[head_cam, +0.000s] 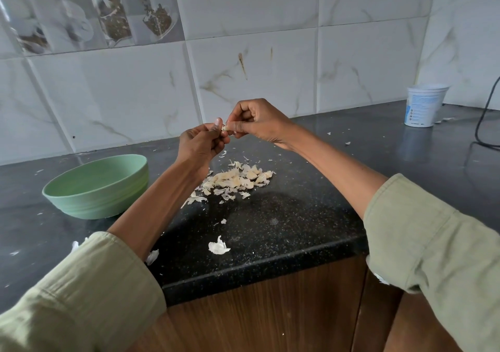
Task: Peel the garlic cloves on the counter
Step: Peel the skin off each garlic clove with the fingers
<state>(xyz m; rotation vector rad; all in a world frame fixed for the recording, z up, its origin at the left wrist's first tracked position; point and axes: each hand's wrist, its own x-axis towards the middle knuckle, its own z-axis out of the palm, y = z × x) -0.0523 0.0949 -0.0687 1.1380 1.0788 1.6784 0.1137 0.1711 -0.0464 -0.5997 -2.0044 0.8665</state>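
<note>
Both hands are up in the air over the middle of the desk [297, 216], w/ one garlic clove [225, 128] held between them. The left hand [201, 142] pinches one end of it w/ thumb and fingers curled in. The right hand [254, 123] pinches the other end, fingertips tight on the skin. The clove is tiny and mostly hidden by fingers, so can't tell how much skin is off.

Under the hands, near the middle of the desk, sits the garlic pile [236, 179], cloves and loose skins mixed up. Can't tell which ones are peeled. A bigger skin scrap [218, 246] lies close to the front edge. More bits are spread all over. A green bowl [97, 189] sits toward the left side of the desk, inside not seen. A white tub [424, 105] stands at the back right, by a black cord [484, 118].

How the clove prob handles: very light, small and firm, but it can bruise if squeezed hard. The skin is thin, dry and papery, tears easy, sticks to fingers. A bare clove likely gets a bit sticky and slippy. Best spot to grab, I think: hold the fat body w/ one hand, nip the pointy tip or root end w/ a nail on the other, pull the skin back in strips.
</note>
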